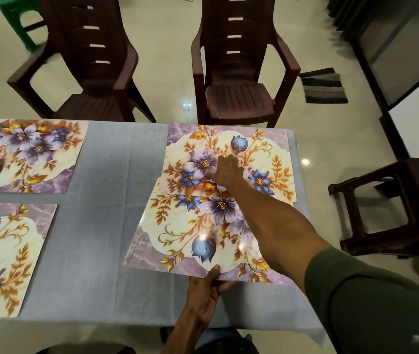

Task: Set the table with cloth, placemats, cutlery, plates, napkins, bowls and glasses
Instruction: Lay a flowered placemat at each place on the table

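A table covered by one grey cloth (116,226) carries four floral placemats. Two lie flat at the left: the far left placemat (24,154) and the near left placemat (1,256), each cut off by the picture's left edge. Two lie at the right end of the table: the far right placemat (259,146) lies at the far edge, and the near right placemat (183,233) overlaps its near edge.

The right hand (225,172) reaches across the near right placemat, fingers straight and laid flat on the far right placemat close to the overlap; it grips nothing. The left hand (206,290) pinches the near edge of the near right placemat, thumb on top and fingers curled beneath. A dark green sleeve (372,302) covers the right upper arm.

Beyond the table stand two dark brown chairs: the left chair (85,72) and the right chair (236,72). One dark brown stool (392,208) stands to the right of the table, one green stool (17,19) at the far left corner, and one striped mat (323,85) lies on the floor.
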